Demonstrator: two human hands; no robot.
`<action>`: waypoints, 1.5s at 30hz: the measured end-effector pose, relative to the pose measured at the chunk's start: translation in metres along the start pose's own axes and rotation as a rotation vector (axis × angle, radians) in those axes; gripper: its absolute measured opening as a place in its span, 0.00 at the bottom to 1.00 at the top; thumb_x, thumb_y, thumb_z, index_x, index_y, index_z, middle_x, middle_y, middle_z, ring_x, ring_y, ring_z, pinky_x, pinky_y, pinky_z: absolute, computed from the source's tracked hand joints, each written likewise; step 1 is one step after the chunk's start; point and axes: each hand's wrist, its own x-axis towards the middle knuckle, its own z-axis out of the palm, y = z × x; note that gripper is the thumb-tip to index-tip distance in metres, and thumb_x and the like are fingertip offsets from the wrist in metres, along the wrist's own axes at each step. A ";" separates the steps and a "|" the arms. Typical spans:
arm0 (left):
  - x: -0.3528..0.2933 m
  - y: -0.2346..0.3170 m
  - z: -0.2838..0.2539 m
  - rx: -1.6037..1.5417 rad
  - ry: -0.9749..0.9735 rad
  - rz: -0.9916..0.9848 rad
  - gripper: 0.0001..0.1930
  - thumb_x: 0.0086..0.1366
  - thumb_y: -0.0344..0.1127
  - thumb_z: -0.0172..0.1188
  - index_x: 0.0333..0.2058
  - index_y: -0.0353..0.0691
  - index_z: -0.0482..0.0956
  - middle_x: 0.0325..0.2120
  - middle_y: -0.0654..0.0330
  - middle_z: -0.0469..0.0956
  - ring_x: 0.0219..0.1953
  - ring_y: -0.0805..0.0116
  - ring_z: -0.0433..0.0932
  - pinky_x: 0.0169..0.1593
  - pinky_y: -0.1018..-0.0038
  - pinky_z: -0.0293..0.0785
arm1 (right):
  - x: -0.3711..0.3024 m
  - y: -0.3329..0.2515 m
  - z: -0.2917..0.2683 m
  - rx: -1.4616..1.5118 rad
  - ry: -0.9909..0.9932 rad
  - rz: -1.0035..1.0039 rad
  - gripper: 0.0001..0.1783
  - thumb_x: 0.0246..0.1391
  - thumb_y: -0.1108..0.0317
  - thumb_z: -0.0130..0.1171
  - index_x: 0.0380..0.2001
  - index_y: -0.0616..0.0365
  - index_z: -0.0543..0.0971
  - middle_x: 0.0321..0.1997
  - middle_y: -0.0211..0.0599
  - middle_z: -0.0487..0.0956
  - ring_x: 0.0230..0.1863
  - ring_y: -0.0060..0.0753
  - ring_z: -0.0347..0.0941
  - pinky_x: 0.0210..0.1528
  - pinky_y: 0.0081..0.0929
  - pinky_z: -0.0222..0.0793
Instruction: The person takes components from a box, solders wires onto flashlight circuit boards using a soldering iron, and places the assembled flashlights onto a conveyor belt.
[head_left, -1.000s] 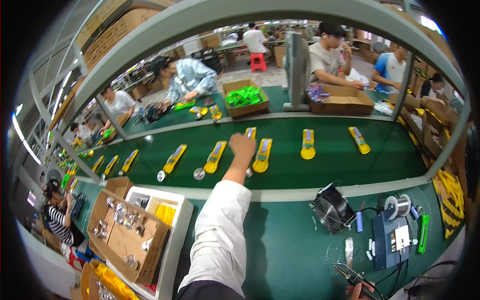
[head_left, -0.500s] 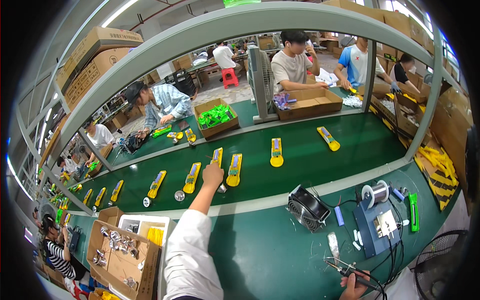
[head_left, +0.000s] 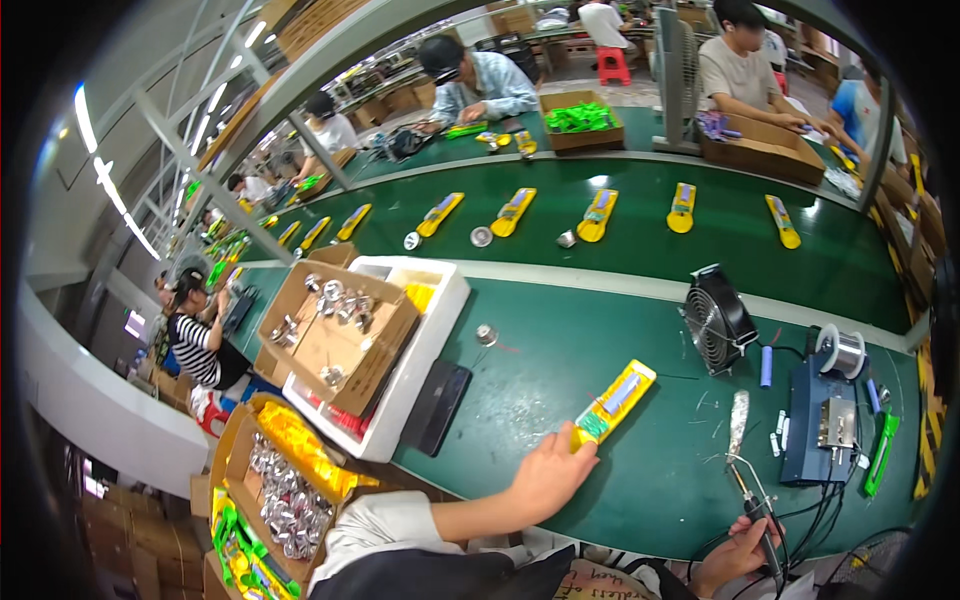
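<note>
Green workbench (head_left: 540,345), yellow casing (head_left: 626,390), crowded workshop (head_left: 565,75)

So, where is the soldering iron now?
Lower right in the head view: the soldering iron is in the right hand, near the blue box.

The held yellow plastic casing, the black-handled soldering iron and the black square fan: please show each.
Held yellow plastic casing (head_left: 644,371), head view: far end.
Black-handled soldering iron (head_left: 756,509), head view: black handle.
Black square fan (head_left: 712,328), head view: round grille.

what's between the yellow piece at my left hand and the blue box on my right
In the head view, a silvery strip, then white bits, lie between the yellow piece and the blue box.
</note>
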 end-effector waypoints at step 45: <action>-0.013 -0.062 0.031 -0.717 0.328 -0.182 0.02 0.50 0.29 0.56 0.23 0.39 0.73 0.21 0.63 0.74 0.27 0.68 0.71 0.53 0.59 0.54 | -0.027 0.006 0.026 -0.232 -0.230 -0.059 0.07 0.48 0.77 0.47 0.32 0.64 0.63 0.25 0.35 0.68 0.19 0.19 0.67 0.20 0.12 0.64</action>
